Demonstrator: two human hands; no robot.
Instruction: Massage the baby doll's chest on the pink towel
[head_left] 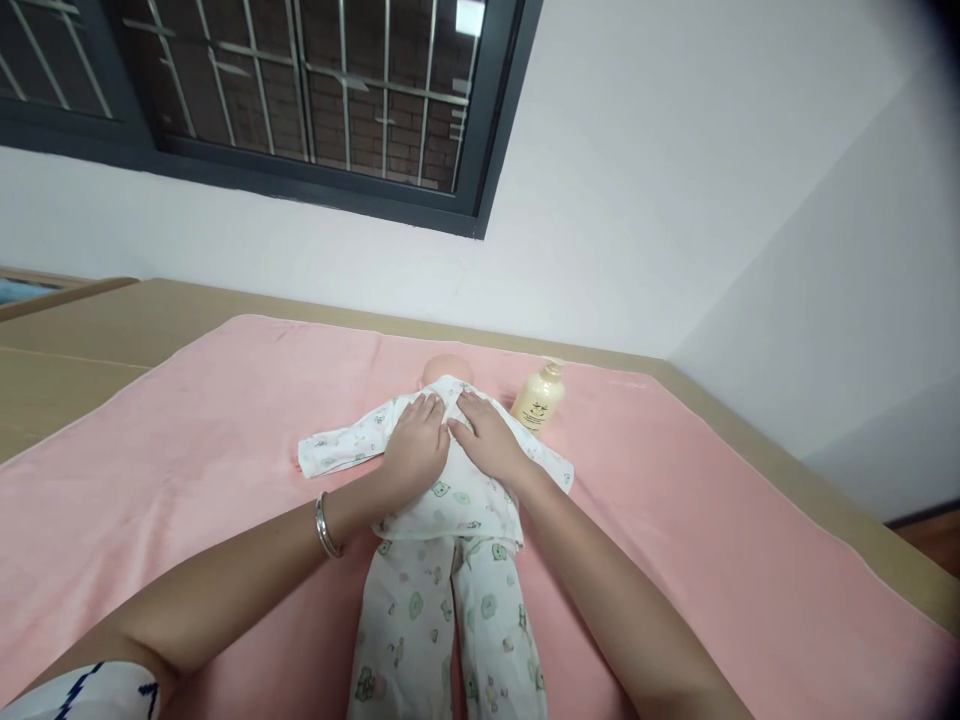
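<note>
A baby doll (448,368) lies on a pink cloth (255,400), its head toward the wall. It wears a white printed top (450,510) with long sleeves and matching trousers (409,620). My left hand (417,445) rests flat on the left side of the doll's chest, fingers stretched toward its neck. On the other side of the chest lies my right hand (487,435), also flat, its thumb close to my left hand. Neither hand grips anything. A cream pump bottle (538,398) is on the cloth, just beyond the doll's right-hand sleeve.
The cloth covers most of a wooden table (195,305) set against a white wall (622,190). A dark-framed window (315,170) with metal bars is above it. Another wooden edge (75,292) shows at the far left.
</note>
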